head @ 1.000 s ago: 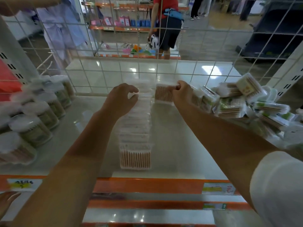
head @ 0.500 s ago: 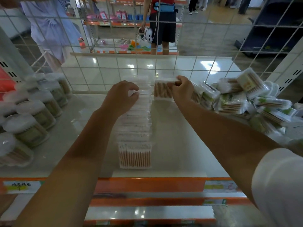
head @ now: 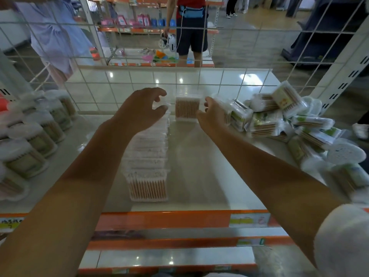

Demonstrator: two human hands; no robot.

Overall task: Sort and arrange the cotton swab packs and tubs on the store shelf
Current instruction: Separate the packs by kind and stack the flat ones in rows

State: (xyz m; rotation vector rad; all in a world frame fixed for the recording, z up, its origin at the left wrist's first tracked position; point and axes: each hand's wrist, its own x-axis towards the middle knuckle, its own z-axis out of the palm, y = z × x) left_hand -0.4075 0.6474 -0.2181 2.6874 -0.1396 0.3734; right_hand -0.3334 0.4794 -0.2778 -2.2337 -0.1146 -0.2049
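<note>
A row of clear cotton swab packs (head: 147, 156) runs from the shelf's front to the wire back. My left hand (head: 142, 109) hovers over the row's far end, its fingers loosely spread and holding nothing. A single swab pack (head: 187, 108) stands upright at the back, just right of the row. My right hand (head: 212, 114) is beside that pack, with its fingertips at the pack's right edge and no grip around it. Round swab tubs (head: 38, 140) line the left side. A loose heap of green-labelled swab packs (head: 267, 118) lies on the right.
A white wire grid (head: 199, 56) closes the shelf's back. The white shelf board (head: 199, 166) has an orange front rail (head: 169, 218) with price labels. A round tub (head: 346, 154) lies on its side at the far right. People stand in the aisle beyond the grid.
My right hand has let go of the single pack's top and dropped to its right side. My left hand has lifted off the row and spread its fingers.
</note>
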